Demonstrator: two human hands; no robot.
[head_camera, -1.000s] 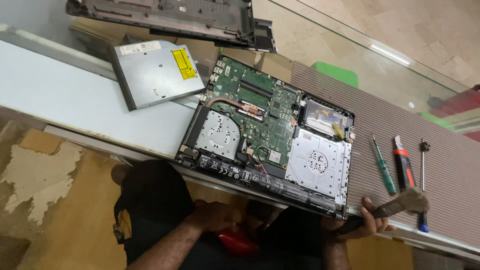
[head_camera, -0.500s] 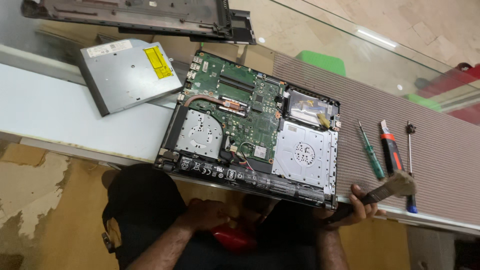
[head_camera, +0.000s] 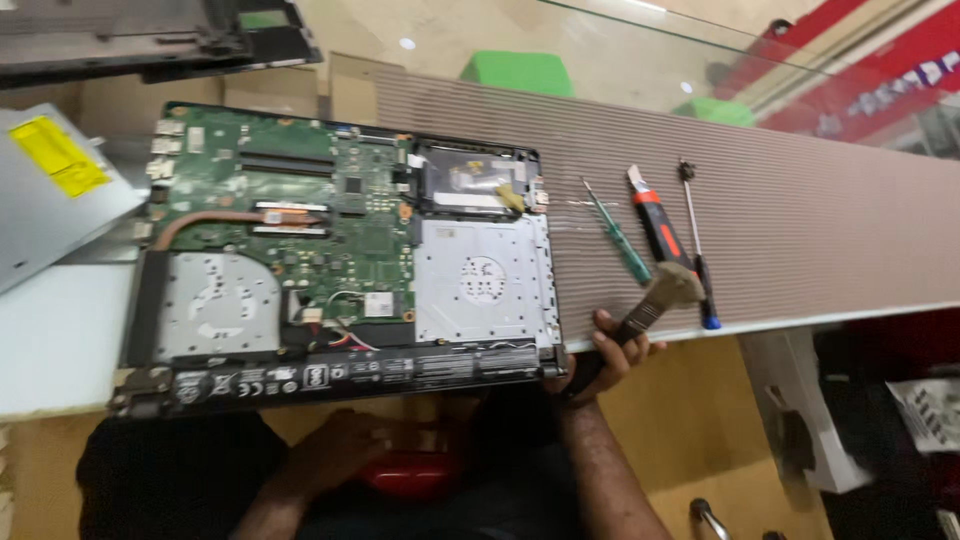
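An opened laptop base (head_camera: 340, 250) lies on the counter with its green circuit board, copper heat pipe and silver drive plates exposed. My right hand (head_camera: 600, 355) is at the laptop's front right corner, shut on a small brush (head_camera: 665, 290) with a dark handle and tan bristles. The bristles point up over the ribbed mat. My left hand (head_camera: 345, 450) rests low on my lap below the counter edge, beside a red object (head_camera: 415, 475). Whether it grips that object is unclear.
On the ribbed mat (head_camera: 800, 210) right of the laptop lie a green screwdriver (head_camera: 620, 235), a red and black utility knife (head_camera: 655, 225) and a thin blue-tipped screwdriver (head_camera: 695, 240). A silver optical drive (head_camera: 50, 200) with a yellow label lies at the left. A dark laptop cover (head_camera: 150, 40) sits at the back.
The view has come closer and swung right, so the laptop fills more of the frame. My right hand keeps the brush near the laptop's front right corner. My left hand stays on my lap.
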